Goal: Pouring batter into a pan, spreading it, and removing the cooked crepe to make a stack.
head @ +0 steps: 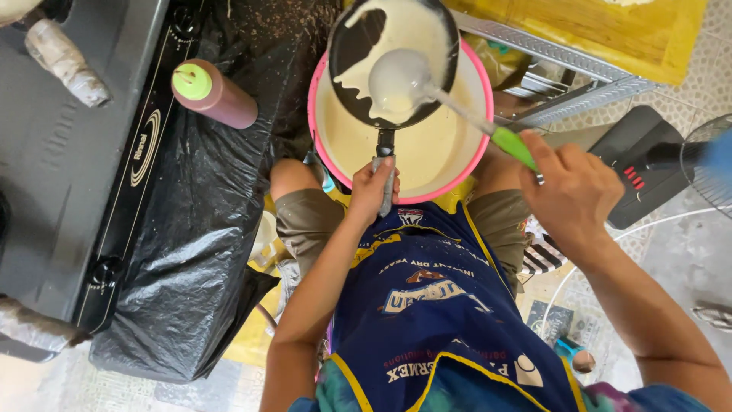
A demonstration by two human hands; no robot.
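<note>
Left hand (372, 187) gripped pan (393, 61) handle, pan held over pink bowl (320, 114) of batter. Right hand (568, 191) squeezed green ladle (400, 82) handle, scoop resting in pan. Hands apart.

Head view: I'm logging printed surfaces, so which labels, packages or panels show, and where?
Apron: on the person's lap, dark blue, yellow trim, printed logos.
Stove emblem: left, gold oval on the black stove front.
Control panel: right, black box with red marks.
Yellow sack: top right, plain.
</note>
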